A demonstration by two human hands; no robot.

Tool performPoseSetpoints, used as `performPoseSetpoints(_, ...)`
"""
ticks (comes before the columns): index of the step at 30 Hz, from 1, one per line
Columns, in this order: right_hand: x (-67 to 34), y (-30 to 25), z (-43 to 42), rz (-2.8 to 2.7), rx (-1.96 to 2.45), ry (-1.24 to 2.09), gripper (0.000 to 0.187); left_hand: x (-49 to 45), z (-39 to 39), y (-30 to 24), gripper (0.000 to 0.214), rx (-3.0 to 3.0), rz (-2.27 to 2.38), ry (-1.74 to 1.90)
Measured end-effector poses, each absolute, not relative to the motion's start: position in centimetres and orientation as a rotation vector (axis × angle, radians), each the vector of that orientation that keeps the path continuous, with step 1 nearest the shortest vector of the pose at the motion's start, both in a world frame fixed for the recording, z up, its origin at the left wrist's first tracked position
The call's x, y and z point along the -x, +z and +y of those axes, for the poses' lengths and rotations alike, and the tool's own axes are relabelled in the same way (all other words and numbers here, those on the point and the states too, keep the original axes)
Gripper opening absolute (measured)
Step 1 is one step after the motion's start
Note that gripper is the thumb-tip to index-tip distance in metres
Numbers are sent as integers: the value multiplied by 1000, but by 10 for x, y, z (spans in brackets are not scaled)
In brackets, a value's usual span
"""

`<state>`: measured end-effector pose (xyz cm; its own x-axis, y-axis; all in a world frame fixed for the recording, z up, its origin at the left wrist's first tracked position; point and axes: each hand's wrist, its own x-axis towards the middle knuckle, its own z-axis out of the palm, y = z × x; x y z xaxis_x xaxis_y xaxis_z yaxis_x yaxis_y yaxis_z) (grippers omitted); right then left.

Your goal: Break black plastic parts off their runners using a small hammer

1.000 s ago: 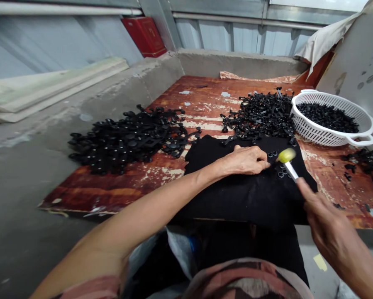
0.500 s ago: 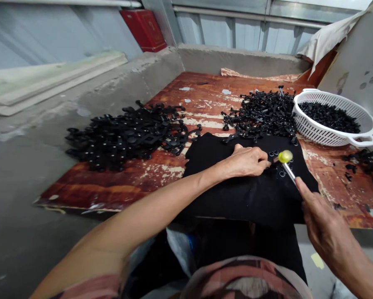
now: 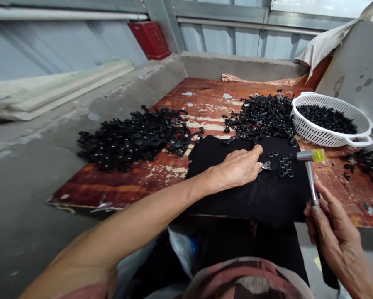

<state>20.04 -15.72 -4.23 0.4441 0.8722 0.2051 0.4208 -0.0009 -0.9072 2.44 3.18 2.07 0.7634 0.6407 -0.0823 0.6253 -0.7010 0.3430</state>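
My right hand (image 3: 337,232) is wrapped round the handle of a small mallet (image 3: 311,182), whose metal head carries a yellow, see-through face. The mallet is raised at the right side of a black cloth (image 3: 236,201). Over the middle of that cloth, my left hand (image 3: 240,167) pinches a small black jointed part (image 3: 266,166) between thumb and fingers; its far end shows rounded tips, the rest is hidden by the hand. Several small black round pieces (image 3: 285,166) stand grouped on the cloth, between the left hand and the mallet head.
A large heap of black jointed parts (image 3: 127,141) lies on the worn red-brown table (image 3: 161,166) to the left. Another heap (image 3: 264,116) lies behind the cloth. A white basket (image 3: 317,133) of small black pieces stands at right, with loose parts (image 3: 366,164) near it.
The mallet has swung up and right, away from the round pieces, and its head has turned sideways. My left hand has drawn slightly left with the black jointed part.
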Motion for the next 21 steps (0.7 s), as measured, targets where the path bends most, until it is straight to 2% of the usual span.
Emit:
performPoseSetpoints(5, -194, -51, -159, -832, 1547, 689, 52, -24, 32, 13, 45, -2745, 789, -1)
performPoseSetpoints(8, -195, -48, -157, -789, 1569, 739, 53, -28, 37, 9, 40, -2624, 699, 79)
performPoseSetpoints(13, -189, -32, -145, -794, 1529, 937, 43, -37, 11, 17, 34, -2294, 661, 269)
performPoseSetpoints(21, -173, -21, -125, -825, 1427, 977, 38, -40, -31, 18, 22, -1998, 480, 229)
